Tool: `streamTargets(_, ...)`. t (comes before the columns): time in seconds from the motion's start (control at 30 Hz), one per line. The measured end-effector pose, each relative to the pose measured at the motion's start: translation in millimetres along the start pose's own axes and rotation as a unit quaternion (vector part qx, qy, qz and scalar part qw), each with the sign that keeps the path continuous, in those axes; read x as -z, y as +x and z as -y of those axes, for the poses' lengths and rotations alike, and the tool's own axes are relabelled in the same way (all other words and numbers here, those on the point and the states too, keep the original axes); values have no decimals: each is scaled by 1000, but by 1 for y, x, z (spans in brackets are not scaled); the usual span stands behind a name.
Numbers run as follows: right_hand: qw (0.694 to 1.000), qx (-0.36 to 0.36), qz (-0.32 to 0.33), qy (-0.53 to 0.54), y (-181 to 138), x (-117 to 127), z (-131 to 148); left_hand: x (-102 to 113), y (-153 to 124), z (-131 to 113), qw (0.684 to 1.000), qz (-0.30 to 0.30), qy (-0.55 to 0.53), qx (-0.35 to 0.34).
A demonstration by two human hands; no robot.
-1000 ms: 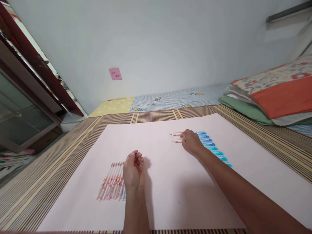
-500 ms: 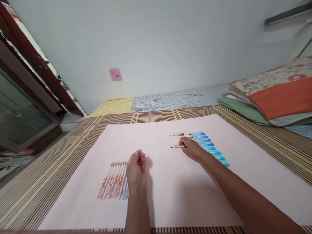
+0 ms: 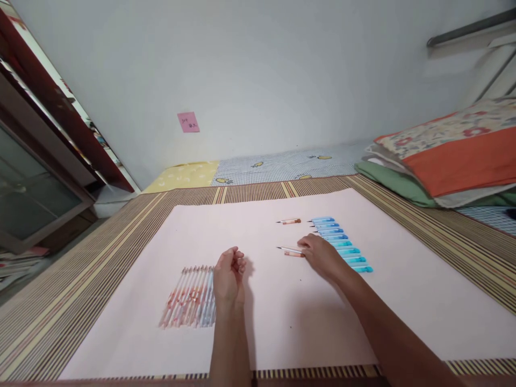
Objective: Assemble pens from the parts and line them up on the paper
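My right hand (image 3: 322,257) pinches a thin orange-pink pen refill (image 3: 288,251) a little above a large pale pink sheet (image 3: 282,312). A second orange-pink refill (image 3: 289,221) lies on the sheet farther back. Just right of my hand runs a row of several blue pen pieces (image 3: 341,243), side by side. My left hand (image 3: 229,277) rests on the sheet as a loose fist, and nothing shows in it. Beside its left edge lie several clear pen barrels with pink and blue prints (image 3: 191,296), packed in a row.
The sheet lies on a striped woven mat (image 3: 60,312) on a bed. Folded quilts and a pillow (image 3: 451,156) are stacked at the right. A dark wood cabinet with glass (image 3: 36,177) stands at the left, books below it. A pink note (image 3: 187,122) sticks to the wall.
My right hand has drawn one orange-pink refill toward me, away from the other refill, which stays at the back. My left fist has hardly moved.
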State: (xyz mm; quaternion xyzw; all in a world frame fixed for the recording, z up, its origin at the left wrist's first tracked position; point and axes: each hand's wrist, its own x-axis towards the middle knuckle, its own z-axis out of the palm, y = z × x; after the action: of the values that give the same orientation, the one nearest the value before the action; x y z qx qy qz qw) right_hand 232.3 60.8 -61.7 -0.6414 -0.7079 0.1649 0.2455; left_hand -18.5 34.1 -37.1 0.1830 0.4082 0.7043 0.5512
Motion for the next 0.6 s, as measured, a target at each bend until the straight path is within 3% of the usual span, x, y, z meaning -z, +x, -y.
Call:
streamTargets(0.2,998,-62,5,-15,7,-8,-7,-3,-1,4,1000,3,1,9)
streamTargets(0.43,999,-44,3,8,3,-12,-10,-13,-8,19,999,25,11,43)
streamTargets(0.5,999,-30,-8,40,2,-6,-8,-18,-12,26,997,35,9,71)
streamTargets(0.6,985,-11,4,172,-3,5,3,-27,-20,36,991,34,11,129)
